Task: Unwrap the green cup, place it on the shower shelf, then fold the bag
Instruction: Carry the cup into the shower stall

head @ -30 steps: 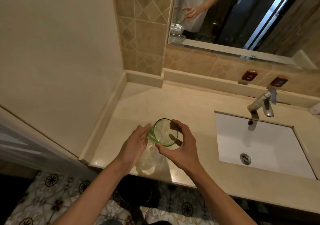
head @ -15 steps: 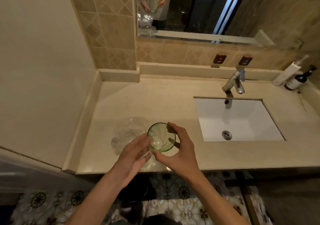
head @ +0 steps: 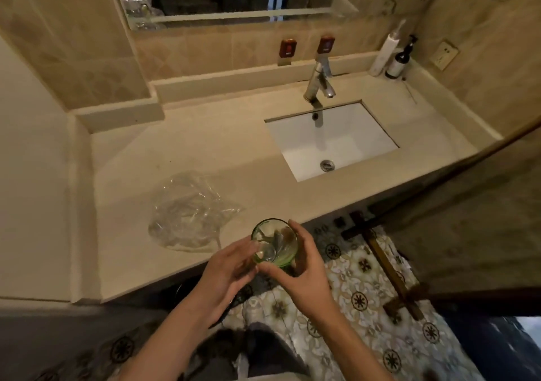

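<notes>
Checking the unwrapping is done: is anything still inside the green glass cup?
Nothing shows inside the green glass cup; its clear base is visible through the open mouth. Both hands cover its lower sides.

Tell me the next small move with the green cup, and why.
Probably carry the green cup away from the counter toward the shower shelf, which is not in view. The cup is already bare, held upright between the left hand and right hand past the counter edge, while the clear bag lies crumpled and unfolded on the counter. Folding can wait.
</notes>
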